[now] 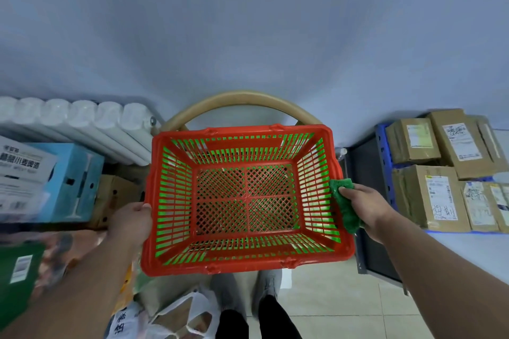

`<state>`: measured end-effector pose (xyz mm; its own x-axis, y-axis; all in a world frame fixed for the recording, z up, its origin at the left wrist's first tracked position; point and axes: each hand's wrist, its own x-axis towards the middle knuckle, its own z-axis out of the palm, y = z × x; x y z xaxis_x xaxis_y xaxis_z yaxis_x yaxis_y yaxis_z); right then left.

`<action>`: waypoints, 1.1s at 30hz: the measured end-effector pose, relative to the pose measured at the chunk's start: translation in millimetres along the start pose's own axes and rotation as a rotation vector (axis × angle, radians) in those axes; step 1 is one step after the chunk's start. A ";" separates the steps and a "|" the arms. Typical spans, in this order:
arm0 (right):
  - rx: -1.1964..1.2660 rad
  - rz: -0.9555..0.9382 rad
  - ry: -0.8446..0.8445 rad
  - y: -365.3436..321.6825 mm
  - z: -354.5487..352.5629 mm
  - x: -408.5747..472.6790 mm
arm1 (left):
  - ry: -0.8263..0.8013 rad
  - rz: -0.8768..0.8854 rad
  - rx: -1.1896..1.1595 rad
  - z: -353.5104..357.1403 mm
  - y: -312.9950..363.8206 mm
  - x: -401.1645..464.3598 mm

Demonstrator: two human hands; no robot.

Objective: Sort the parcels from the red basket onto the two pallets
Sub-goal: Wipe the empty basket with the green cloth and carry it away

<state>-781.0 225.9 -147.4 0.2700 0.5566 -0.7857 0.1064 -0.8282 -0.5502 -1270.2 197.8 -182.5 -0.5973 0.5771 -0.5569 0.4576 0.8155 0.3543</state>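
The red basket (245, 198) is held up in front of the person, over a wooden chair (242, 103). No parcels show inside it. The left hand (132, 224) grips its left rim, fingers curled under the edge. The right hand (363, 208) squeezes a green cloth (345, 205) against the right rim. Brown parcels (440, 170) lie on a blue pallet (385, 165) to the right.

"小麦啤酒" on the blue-white carton (33, 173)
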 end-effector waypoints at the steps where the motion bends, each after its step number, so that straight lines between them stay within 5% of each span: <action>1: 0.000 0.007 -0.003 0.2 -1.0 -0.7 | 0.003 -0.006 0.007 0.7 -1.3 0.5; 33: 0.081 -0.189 0.335 -12.8 -4.3 -16.5 | -0.161 0.022 -0.009 -14.2 13.5 -24.4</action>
<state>-782.7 227.0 -126.1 0.5520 0.6354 -0.5400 0.1115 -0.6980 -0.7073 -1258.8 195.3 -153.5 -0.4738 0.5812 -0.6616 0.4632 0.8035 0.3740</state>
